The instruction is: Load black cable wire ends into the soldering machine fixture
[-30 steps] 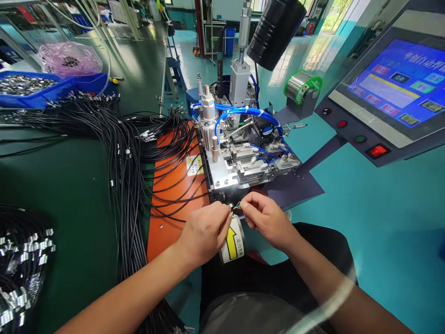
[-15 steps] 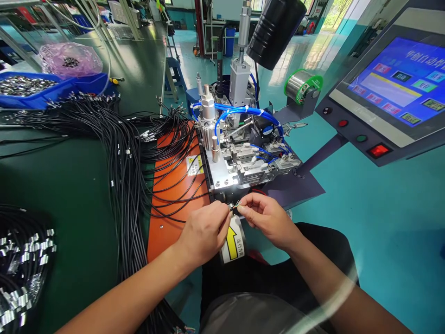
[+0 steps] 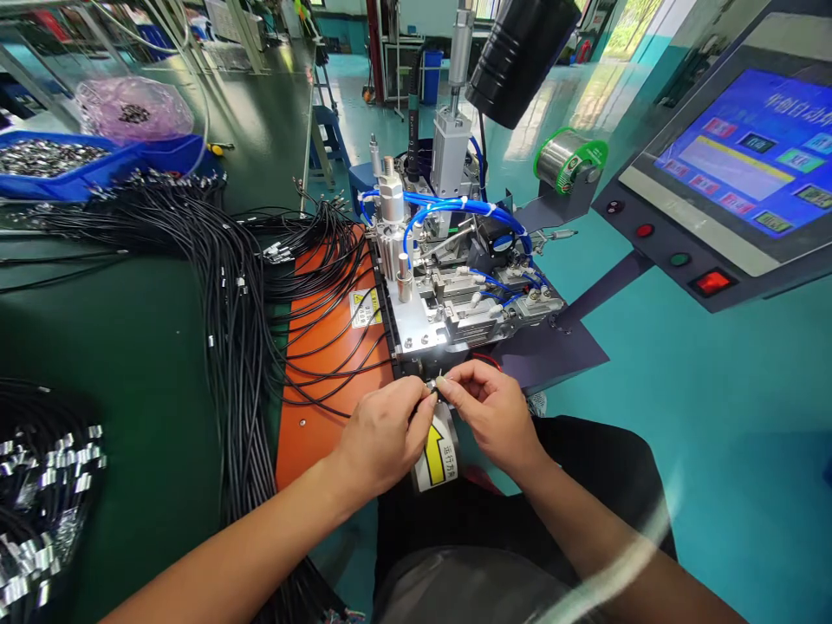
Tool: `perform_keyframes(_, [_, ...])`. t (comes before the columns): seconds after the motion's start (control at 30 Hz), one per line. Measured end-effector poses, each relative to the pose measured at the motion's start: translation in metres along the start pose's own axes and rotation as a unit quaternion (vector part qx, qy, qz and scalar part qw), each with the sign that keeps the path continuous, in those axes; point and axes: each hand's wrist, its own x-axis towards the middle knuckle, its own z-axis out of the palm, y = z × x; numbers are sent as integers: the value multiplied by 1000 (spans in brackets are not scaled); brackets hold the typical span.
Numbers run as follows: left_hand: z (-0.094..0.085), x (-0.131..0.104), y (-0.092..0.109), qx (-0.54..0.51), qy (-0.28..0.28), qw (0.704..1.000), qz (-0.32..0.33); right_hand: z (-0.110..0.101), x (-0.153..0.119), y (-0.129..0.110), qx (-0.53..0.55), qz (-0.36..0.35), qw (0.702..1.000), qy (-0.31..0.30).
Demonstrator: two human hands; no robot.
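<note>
My left hand [image 3: 388, 433] is closed in a pinch on a black cable [image 3: 328, 409] near its end, in front of the machine. Against it, my right hand [image 3: 492, 412] pinches the thin wires [image 3: 441, 374] at that cable's tip; the fingertips nearly meet and hide most of the wire ends. Just beneath the hands is a white cylinder with a yellow arrow [image 3: 434, 452]. Close ahead stands the soldering machine [image 3: 448, 303] with metal slides and blue air tubes. More black cables run over the orange plate [image 3: 312, 442] to the machine's left edge.
A thick bundle of black cables [image 3: 237, 381] lies along the green table [image 3: 143, 347]. Blue bins [image 3: 58, 185] of small metal parts stand at the far left. A solder spool [image 3: 562, 165] and a control screen [image 3: 747, 165] are at the right.
My right hand has moved slightly left, closer to my left hand, and its fingertips now cover more of the wires. The view has shifted slightly.
</note>
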Motion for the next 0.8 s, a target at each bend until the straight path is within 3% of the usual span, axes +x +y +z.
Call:
perform_keyframes(0.2, [2, -1, -2, 1, 9, 1000, -6, 15, -8, 4, -51, -39, 994, 90])
perform_keyframes(0.47, [2, -1, -5, 31, 3, 999, 32, -10, 1, -5, 9, 7, 999, -39])
perform_keyframes(0.7, [0, 0, -2, -6, 10, 1000, 18, -7, -1, -4, 46, 13, 999, -26])
perform_keyframes(0.8, [0, 0, -1, -26, 9, 1000, 0, -1, -3, -3, 62, 21, 998, 7])
